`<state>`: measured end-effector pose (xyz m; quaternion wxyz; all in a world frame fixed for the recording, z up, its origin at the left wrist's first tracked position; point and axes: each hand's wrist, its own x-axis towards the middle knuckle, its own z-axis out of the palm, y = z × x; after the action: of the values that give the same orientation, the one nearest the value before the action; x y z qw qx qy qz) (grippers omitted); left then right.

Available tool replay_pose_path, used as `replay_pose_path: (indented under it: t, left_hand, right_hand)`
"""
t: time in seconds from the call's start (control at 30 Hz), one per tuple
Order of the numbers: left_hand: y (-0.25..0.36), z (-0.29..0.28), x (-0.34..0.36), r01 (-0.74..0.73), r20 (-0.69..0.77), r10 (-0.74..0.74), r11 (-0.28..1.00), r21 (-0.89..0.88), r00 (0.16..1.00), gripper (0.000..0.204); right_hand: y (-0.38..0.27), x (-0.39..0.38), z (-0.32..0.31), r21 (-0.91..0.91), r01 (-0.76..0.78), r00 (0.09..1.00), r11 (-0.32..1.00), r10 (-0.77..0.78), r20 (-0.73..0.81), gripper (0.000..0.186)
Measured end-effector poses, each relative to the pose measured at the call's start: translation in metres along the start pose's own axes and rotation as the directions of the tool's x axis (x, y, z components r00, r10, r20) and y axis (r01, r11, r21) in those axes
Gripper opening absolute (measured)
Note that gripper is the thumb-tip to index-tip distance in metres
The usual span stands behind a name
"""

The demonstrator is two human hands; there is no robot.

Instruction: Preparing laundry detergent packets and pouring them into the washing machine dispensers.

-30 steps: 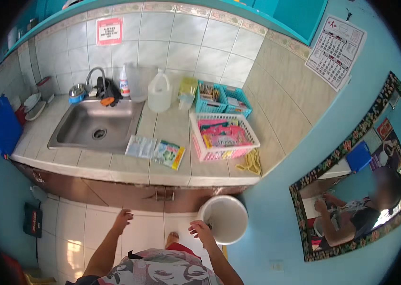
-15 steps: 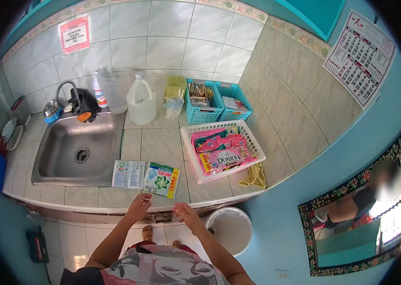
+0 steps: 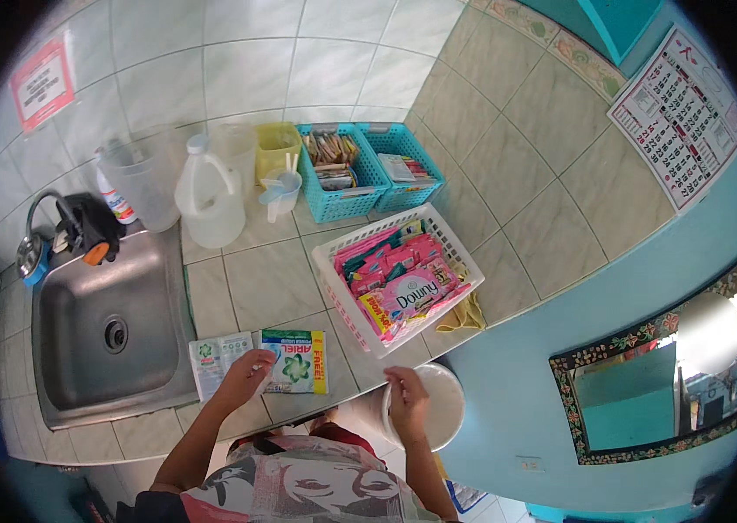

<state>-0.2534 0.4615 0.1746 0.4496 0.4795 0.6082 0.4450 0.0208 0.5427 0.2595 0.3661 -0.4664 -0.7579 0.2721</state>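
My left hand (image 3: 245, 380) is over the counter's front edge, beside a green, white and yellow detergent packet (image 3: 295, 363). Its fingers are bent together, with a small whitish bit showing at the tips that I cannot make out. Partly behind this hand lies a paler packet (image 3: 209, 366), flat on the tiles. My right hand (image 3: 409, 406) hangs in front of the counter, above the left side of a white bin (image 3: 443, 408). Its fingers are curled inward, and whatever they hold, if anything, is too small to tell.
A white basket (image 3: 316, 253) of pink sachets sits right of the packets, a yellow cloth (image 3: 464, 315) beside it. Behind stand blue baskets (image 3: 347, 205), a translucent jug (image 3: 211, 209), pitchers and a measuring cup (image 3: 279, 193). The steel sink (image 3: 116, 375) is at left.
My right hand has moved right, from the counter's edge to above the bin. My left hand has shifted slightly left, over the packets' edge. The view has moved closer to the counter.
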Motion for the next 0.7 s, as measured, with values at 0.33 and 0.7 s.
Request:
replay_pose_path:
  t: [0.33, 0.7]
  left_hand:
    - [0.04, 0.024, 0.092, -0.077, -0.197, 0.024, 0.961, -0.265, 0.98, 0.032]
    - [0.081, 0.027, 0.174, -0.07, -0.342, 0.026, 0.991, -0.115, 0.939, 0.041]
  right_hand:
    - [0.073, 0.129, -0.066, -0.513, -0.019, 0.945, 0.858, -0.152, -0.289, 0.027]
    - [0.099, 0.256, -0.06, -0.339, 0.018, 0.994, 0.94, -0.054, -0.097, 0.021]
